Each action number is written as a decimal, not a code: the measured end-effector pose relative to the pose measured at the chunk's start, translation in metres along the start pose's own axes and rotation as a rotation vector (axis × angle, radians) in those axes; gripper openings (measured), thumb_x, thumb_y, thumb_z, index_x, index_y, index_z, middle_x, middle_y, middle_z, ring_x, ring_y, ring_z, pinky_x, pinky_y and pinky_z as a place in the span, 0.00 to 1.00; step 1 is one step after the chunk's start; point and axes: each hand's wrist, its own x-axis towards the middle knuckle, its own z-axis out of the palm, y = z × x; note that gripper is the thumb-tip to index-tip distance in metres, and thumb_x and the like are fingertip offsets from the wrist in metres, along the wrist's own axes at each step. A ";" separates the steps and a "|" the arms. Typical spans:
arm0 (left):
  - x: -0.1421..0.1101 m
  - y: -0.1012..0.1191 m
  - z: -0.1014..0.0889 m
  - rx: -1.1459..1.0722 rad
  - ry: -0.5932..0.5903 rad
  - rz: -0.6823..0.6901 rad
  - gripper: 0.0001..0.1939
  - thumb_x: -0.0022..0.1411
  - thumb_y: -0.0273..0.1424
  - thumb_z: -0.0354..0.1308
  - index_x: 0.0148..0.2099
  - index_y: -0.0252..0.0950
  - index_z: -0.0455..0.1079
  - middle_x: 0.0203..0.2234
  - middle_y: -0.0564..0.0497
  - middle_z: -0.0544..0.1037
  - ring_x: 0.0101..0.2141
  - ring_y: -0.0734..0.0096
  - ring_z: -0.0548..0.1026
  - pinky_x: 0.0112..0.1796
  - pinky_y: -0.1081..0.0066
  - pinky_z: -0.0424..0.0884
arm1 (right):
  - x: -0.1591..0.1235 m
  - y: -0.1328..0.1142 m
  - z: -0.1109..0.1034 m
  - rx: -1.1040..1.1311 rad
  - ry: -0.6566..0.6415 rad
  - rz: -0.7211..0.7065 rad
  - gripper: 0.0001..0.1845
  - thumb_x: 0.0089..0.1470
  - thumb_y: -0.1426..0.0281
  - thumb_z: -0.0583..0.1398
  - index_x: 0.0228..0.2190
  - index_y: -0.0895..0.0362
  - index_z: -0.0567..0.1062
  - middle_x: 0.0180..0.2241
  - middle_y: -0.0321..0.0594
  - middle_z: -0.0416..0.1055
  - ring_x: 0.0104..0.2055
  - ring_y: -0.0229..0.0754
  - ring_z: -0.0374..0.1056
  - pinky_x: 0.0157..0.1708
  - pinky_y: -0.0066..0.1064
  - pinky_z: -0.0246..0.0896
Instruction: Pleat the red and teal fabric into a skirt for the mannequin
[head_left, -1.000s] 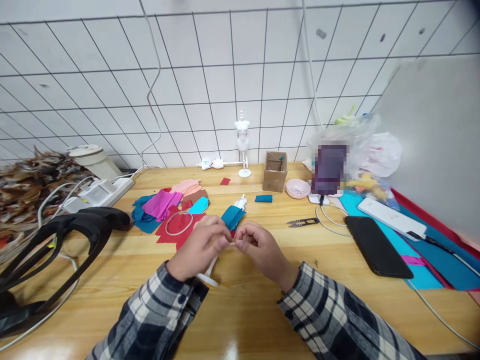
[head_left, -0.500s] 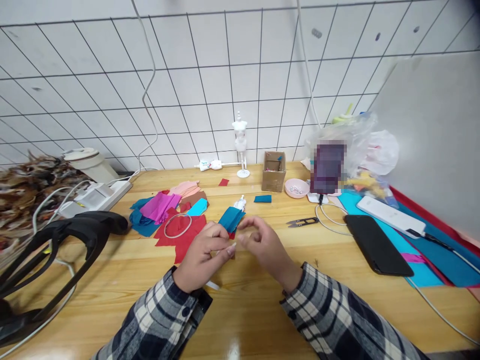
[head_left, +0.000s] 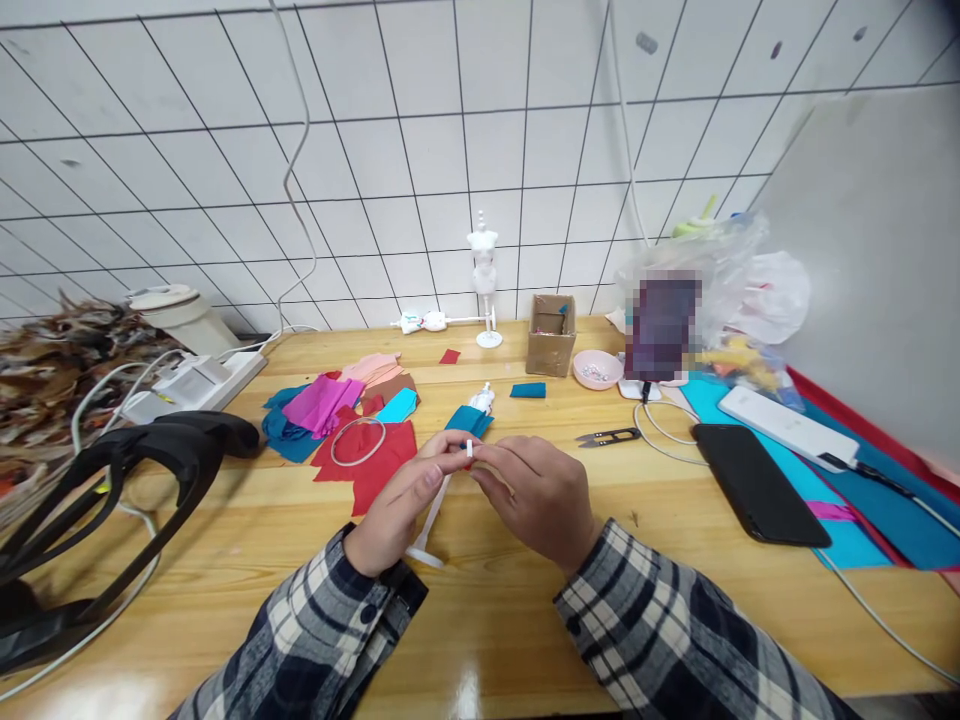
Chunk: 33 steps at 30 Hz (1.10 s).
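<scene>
My left hand [head_left: 409,495] and my right hand [head_left: 536,495] meet fingertip to fingertip over the table's middle. Between their fingertips stands a small white piece [head_left: 469,448]; its kind is too small to make out. Just behind the fingers lies a miniature white dress form [head_left: 482,400] wrapped in teal cloth [head_left: 466,420]. Its thin pole and round base [head_left: 425,556] come out below my left hand, pointing toward me. A trace of red shows under the fingertips. Fingers of both hands are closed, and they hide part of the cloth.
Red fabric [head_left: 382,480] with a white ring [head_left: 358,442] lies left, near magenta cloth [head_left: 322,403]. Thread snips [head_left: 609,437], a pink bowl of beads [head_left: 598,370] and a cardboard box [head_left: 551,340] sit right of centre. A black phone [head_left: 757,485] and a black headset frame [head_left: 150,500] flank the hands.
My right hand has moved in until its fingertips touch my left hand's. Both hands have shifted slightly away from me, and more of the dress form's pole and base shows.
</scene>
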 end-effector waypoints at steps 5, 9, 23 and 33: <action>0.000 0.000 -0.001 0.172 -0.041 0.021 0.25 0.70 0.45 0.42 0.56 0.41 0.72 0.55 0.43 0.66 0.58 0.55 0.63 0.60 0.52 0.55 | -0.001 0.000 0.000 0.013 -0.017 0.016 0.08 0.61 0.69 0.58 0.40 0.53 0.77 0.36 0.39 0.78 0.38 0.41 0.71 0.39 0.31 0.61; 0.001 0.006 -0.003 0.502 -0.095 0.009 0.22 0.70 0.43 0.45 0.56 0.40 0.70 0.54 0.43 0.66 0.55 0.56 0.63 0.57 0.54 0.58 | -0.002 0.002 0.003 0.045 -0.080 0.080 0.09 0.62 0.68 0.57 0.37 0.54 0.77 0.33 0.38 0.77 0.36 0.39 0.71 0.36 0.30 0.60; 0.005 0.015 -0.001 0.819 -0.123 -0.003 0.14 0.70 0.31 0.46 0.47 0.39 0.73 0.47 0.47 0.70 0.48 0.63 0.65 0.50 0.61 0.62 | 0.003 -0.004 0.011 0.435 -0.074 0.514 0.05 0.52 0.71 0.61 0.27 0.56 0.77 0.25 0.33 0.71 0.22 0.32 0.61 0.25 0.25 0.57; 0.009 0.009 -0.006 0.856 -0.022 0.078 0.13 0.67 0.31 0.51 0.33 0.36 0.75 0.33 0.49 0.75 0.36 0.69 0.71 0.39 0.66 0.66 | 0.003 -0.011 0.011 0.679 -0.112 0.630 0.09 0.54 0.67 0.61 0.30 0.58 0.81 0.25 0.37 0.73 0.22 0.33 0.60 0.21 0.26 0.56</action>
